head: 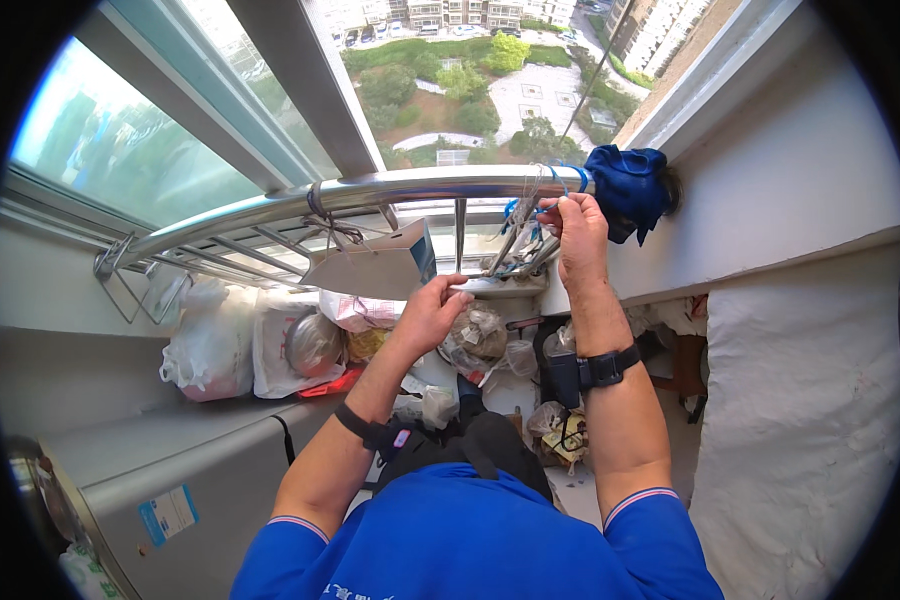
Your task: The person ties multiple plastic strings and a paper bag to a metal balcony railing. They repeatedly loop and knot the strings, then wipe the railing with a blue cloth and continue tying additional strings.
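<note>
My right hand (579, 225) is raised to the steel window rail (420, 184), its thumb and forefinger pinched on a blue string (557, 180) looped round the rail. Beside it, a dark blue cloth (628, 187) is wrapped round the rail's right end. Pale strings and blue ties hang tangled below the rail near these fingers. My left hand (439, 304) is lower down, fingers slightly bent and apart, with nothing seen in it. Just left of it, an open paper bag (375, 262) hangs from the rail by a dark cord (317, 202).
Filled plastic bags (214, 349) and a metal bowl (315, 343) in plastic line the left side by a grey cabinet or appliance (195, 465). Bagged items (480, 337) sit low before me. A pale cover (802, 420) hangs at right. Beyond the window lies a courtyard far below.
</note>
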`<action>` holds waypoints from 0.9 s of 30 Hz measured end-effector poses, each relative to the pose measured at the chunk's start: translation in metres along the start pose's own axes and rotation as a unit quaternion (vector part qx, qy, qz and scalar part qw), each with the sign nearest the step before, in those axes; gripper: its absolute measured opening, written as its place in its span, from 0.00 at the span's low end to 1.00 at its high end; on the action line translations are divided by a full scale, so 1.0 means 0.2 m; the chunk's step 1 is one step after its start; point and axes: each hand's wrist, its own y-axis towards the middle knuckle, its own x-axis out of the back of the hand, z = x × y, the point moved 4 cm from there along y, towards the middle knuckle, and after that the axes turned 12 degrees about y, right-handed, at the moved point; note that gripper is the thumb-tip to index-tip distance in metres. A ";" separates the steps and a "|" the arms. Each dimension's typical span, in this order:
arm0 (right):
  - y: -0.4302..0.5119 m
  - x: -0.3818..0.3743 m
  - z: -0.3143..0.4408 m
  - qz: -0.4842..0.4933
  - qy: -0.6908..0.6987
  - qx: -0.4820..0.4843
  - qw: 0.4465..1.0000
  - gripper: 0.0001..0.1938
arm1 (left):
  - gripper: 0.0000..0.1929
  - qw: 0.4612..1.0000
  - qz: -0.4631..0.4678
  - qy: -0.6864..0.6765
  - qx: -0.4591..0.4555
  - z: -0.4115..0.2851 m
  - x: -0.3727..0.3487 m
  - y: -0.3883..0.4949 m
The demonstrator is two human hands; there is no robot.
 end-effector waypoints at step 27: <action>0.02 0.22 -0.12 -0.051 -0.171 0.045 0.983 0.06 | 0.25 0.985 -0.157 -0.071 0.030 -0.49 -0.24 0.64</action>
